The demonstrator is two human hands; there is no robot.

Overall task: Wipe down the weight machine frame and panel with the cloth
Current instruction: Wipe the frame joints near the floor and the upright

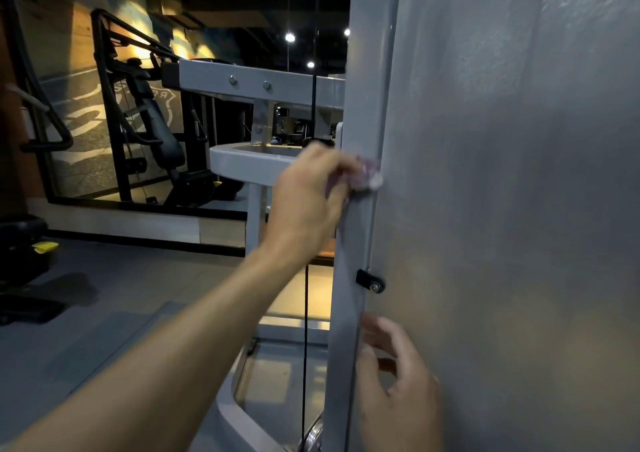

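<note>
Here the wiping is in progress, I think somewhere in the middle. The left hand [308, 192] holds the cloth [363, 174], a small pale wad, pinched in its fingers and pressed on the grey frame [349, 244] post, at the edge where it meets the panel [502, 192]. The right hand [398, 382] is lower, fingers spread and loose, near the same edge; whether it touches I cannot tell. The panel looks dull and streaky, so how much is clean already is hard to judge; the lower post and the wide panel probably remain. A black clip [370, 281] sits below the cloth. The room is a dim gym with a mirror [86, 122] and a grey floor [121, 296].
</note>
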